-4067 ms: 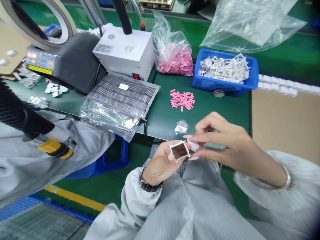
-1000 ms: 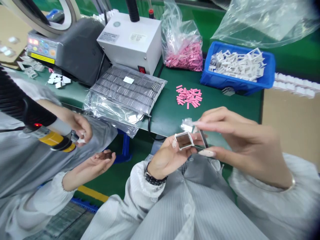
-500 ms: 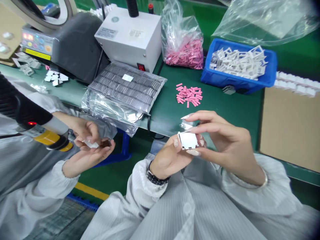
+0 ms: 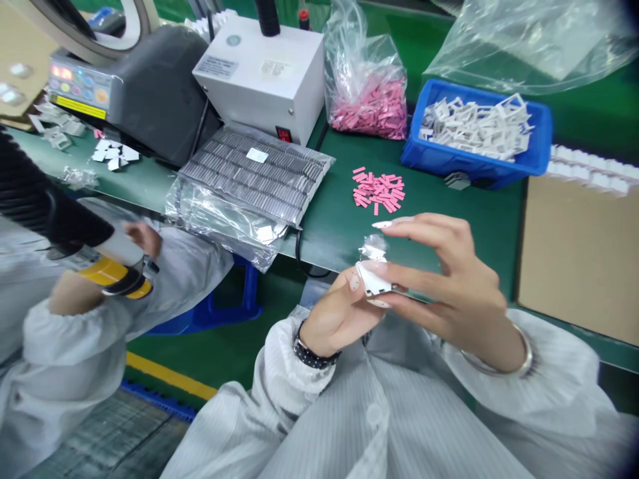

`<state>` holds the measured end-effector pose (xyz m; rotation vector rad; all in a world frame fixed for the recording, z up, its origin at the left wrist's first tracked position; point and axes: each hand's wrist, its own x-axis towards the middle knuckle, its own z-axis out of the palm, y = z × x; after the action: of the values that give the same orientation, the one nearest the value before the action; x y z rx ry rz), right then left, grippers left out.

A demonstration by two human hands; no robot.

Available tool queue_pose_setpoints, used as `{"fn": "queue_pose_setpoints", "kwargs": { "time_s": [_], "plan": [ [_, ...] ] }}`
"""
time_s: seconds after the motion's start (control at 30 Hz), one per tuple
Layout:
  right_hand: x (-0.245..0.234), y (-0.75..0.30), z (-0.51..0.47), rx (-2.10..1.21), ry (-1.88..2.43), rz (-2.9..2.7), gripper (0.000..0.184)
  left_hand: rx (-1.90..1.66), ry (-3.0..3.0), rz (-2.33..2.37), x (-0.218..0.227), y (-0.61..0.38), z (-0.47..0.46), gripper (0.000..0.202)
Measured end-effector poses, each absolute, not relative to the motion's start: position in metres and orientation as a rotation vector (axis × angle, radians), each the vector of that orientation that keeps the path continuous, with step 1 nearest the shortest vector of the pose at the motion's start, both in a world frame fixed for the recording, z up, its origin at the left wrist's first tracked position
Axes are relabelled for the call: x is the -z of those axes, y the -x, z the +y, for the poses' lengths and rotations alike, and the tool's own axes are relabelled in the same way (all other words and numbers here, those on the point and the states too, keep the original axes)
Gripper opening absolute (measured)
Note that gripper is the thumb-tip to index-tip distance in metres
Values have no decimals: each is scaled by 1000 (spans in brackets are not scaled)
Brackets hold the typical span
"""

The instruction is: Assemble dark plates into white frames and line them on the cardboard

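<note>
A small white square plastic part (image 4: 375, 285) with dark notches along its near edge is held between both hands, in front of the bench edge. My left hand (image 4: 342, 309) grips its left side, thumb along the edge, the other fingers partly hidden beneath. From the right, my right hand (image 4: 446, 283) pinches it, one finger lying on its top face and the thumb at the near edge; the index finger is raised off it. Just beyond the part lie small clear, shiny pieces (image 4: 373, 246). Farther back is a loose pile of pink strips (image 4: 379, 191).
A blue bin (image 4: 474, 166) of white frames stands back right, beside a bag of pink strips (image 4: 369, 106). At right lies a brown board (image 4: 579, 253). A bagged tray of grey pieces (image 4: 249, 179) and a white box machine (image 4: 264, 73) are left. A co-worker's hand (image 4: 144, 238) is far left.
My right index finger has lifted away, and another finger now lies across the white part, which has tilted. The co-worker's hands have drawn back to the left.
</note>
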<state>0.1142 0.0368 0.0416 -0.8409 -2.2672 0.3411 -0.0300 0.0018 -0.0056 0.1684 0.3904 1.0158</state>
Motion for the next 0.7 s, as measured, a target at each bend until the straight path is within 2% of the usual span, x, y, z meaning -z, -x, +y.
{"fn": "queue_pose_setpoints", "kwargs": {
  "time_s": [0.2, 0.43, 0.57, 0.7],
  "plan": [
    [-35, -115, 34, -179, 804, -2325, 22, -1042, -171, 439, 7, 31, 1, 46],
    [-25, -115, 31, -307, 800, -2295, 28, -1053, -106, 502, 10, 28, 0, 47],
    [-16, -117, 43, -510, 763, -2168, 29, -1103, -31, 507, 18, 29, 5, 43],
    [2, -125, 85, -495, 1088, -1890, 19, -1124, -59, 450, 23, 37, 11, 41]
  ]
}}
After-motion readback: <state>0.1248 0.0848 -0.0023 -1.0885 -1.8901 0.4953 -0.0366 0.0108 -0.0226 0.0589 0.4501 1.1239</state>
